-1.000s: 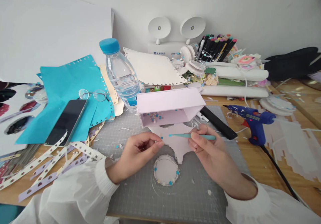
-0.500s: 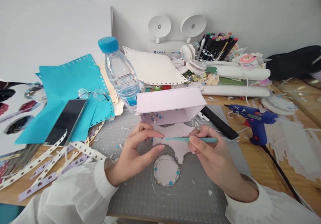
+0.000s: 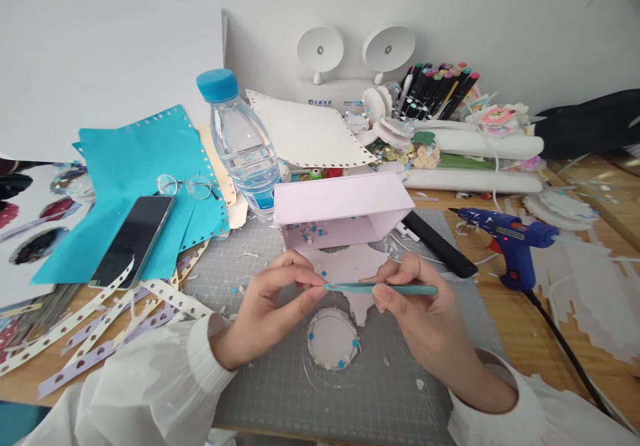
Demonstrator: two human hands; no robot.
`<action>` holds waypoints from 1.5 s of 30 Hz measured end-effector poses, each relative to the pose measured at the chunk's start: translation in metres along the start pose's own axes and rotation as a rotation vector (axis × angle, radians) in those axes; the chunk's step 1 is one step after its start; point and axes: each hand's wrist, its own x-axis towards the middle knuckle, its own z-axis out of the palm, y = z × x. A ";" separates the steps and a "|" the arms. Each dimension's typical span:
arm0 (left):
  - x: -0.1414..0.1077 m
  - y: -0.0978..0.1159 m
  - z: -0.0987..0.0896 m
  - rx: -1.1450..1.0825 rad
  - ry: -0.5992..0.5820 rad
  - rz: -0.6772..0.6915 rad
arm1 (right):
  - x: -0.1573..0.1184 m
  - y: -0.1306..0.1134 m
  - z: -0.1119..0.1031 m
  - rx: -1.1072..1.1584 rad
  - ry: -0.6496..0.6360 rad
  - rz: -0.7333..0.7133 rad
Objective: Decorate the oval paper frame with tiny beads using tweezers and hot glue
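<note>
In my right hand is a pair of teal tweezers, gripped between thumb and fingers and pointing left. Their tip meets the thumb and forefinger of my left hand, which are pinched together; what lies between them is too small to make out. Below the hands lies a round white card disc with small blue and pale pieces around its rim and a loop of thin clear line. Behind the tweezers are a ragged piece of white paper and a pale lilac box on its side, holding small star pieces.
A grey cutting mat lies underneath. On the left are a phone, glasses, blue paper and punched strips. A water bottle stands behind; a blue glue gun with its cord is at right.
My left thumb and forefinger, apart before, have closed at the tweezers' tip. The tweezers have shifted slightly down and to the left; a small blue piece was at their tip earlier.
</note>
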 end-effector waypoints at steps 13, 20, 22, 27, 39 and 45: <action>-0.001 0.000 -0.002 0.000 -0.027 0.068 | -0.003 -0.001 -0.001 -0.003 0.032 -0.109; -0.002 -0.001 -0.003 -0.003 -0.032 0.070 | -0.004 -0.005 0.002 -0.042 0.000 -0.086; -0.002 -0.001 -0.003 -0.010 -0.036 0.074 | -0.005 -0.007 0.003 -0.059 -0.010 -0.108; -0.003 -0.001 -0.004 -0.015 -0.048 0.076 | -0.006 -0.010 0.004 -0.083 -0.018 -0.132; 0.000 0.002 -0.004 0.033 -0.011 -0.048 | 0.001 -0.028 -0.003 -0.454 0.109 -0.676; -0.002 0.006 -0.009 -0.152 -0.202 -0.085 | -0.008 -0.048 0.026 -1.091 -0.258 -1.175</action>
